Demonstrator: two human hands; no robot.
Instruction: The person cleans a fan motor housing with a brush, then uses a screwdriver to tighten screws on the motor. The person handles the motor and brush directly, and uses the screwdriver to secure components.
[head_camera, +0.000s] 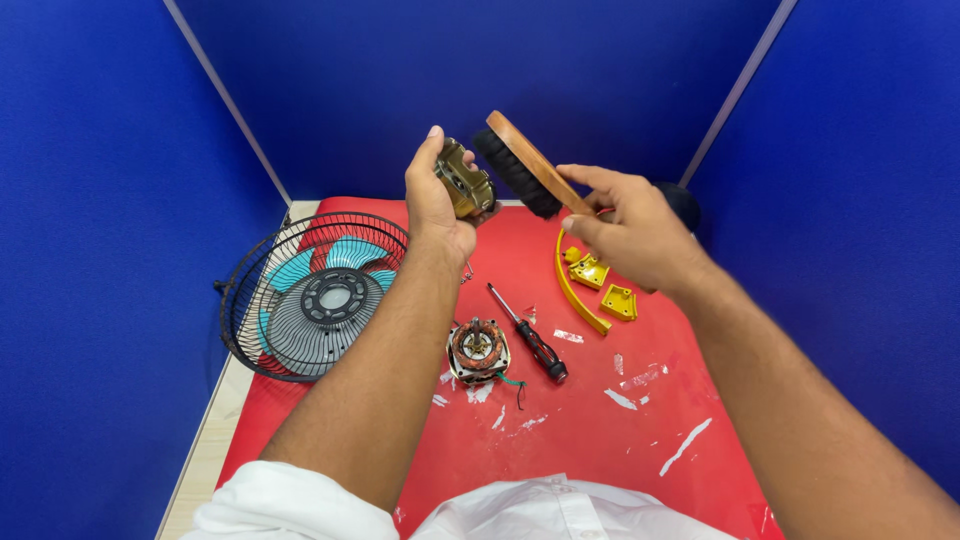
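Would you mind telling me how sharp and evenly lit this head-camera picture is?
Head view: even, soft light with faint shadows on the red mat; the left hand, the brush in the right hand and the screwdriver are sharp; the partition edges bow slightly, as with a wide lens.

Bright, even overhead light fills the scene, casting only soft short shadows on the red table cover (600, 440), with sharp focus throughout, slight wide-angle stretching at the near edges, and no strong glare.
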